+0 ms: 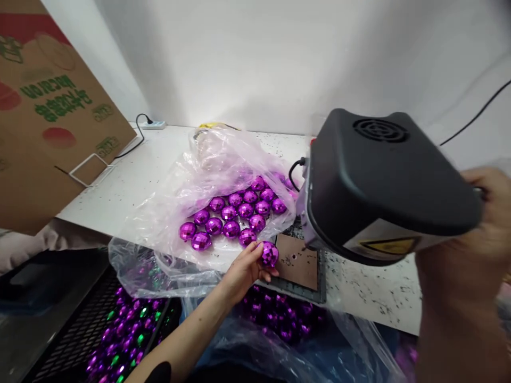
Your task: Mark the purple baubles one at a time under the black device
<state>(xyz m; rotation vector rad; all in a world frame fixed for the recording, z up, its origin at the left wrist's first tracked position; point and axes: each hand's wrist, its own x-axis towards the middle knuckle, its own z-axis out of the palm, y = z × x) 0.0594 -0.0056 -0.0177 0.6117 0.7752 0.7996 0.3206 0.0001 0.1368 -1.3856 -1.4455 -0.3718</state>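
Note:
My left hand (244,270) pinches a purple mirrored ball (269,253) at the near edge of the white table, beside a brown pad (299,261) under a black machine head (379,181). My right hand (489,213) is closed on a handle at the right end of that machine head; the handle itself is mostly hidden. Several more purple balls (233,215) lie in rows on a clear plastic bag (175,213) just left of the machine.
A cardboard box (48,117) leans at the left. A power strip (154,125) sits by the wall. Below the table edge, a black crate (80,324) and plastic bags (287,324) hold many purple and green balls. A black cable (475,117) hangs at right.

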